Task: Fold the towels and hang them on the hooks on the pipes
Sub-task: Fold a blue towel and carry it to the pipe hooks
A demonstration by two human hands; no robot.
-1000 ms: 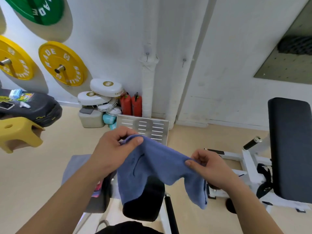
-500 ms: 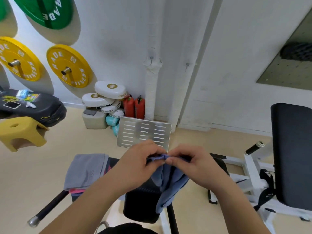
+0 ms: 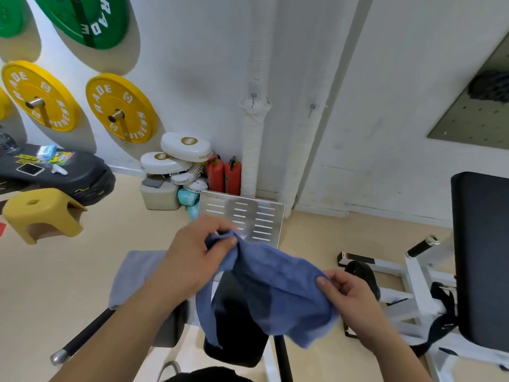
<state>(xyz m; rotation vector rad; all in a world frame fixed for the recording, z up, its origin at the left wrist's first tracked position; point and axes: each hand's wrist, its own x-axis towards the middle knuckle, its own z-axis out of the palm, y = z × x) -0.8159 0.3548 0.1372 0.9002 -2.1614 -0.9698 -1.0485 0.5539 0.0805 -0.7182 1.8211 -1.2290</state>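
Note:
A blue towel [image 3: 275,288] hangs spread between both hands in front of me. My left hand [image 3: 192,257] pinches its upper left corner. Lower and further right, my right hand [image 3: 347,296] pinches the opposite edge. A grey towel [image 3: 132,274] lies folded on a bench pad under my left forearm. Ahead, two white wrapped pipes run up the wall; the left pipe [image 3: 254,150] carries a small hook [image 3: 253,96], and the right pipe [image 3: 308,150] has another hook [image 3: 311,108]. Nothing hangs on either hook.
A black padded seat [image 3: 237,351] stands right below the towel. A slotted metal plate [image 3: 248,219], red extinguishers [image 3: 224,175] and white boxing pads [image 3: 176,161] crowd the pipes' base. At right is a black bench [image 3: 482,257]; at left, a yellow stool [image 3: 41,213].
My hands met at the towel's top half a second ago. They have since drawn apart, the right hand sliding down and right, spreading the folded blue towel.

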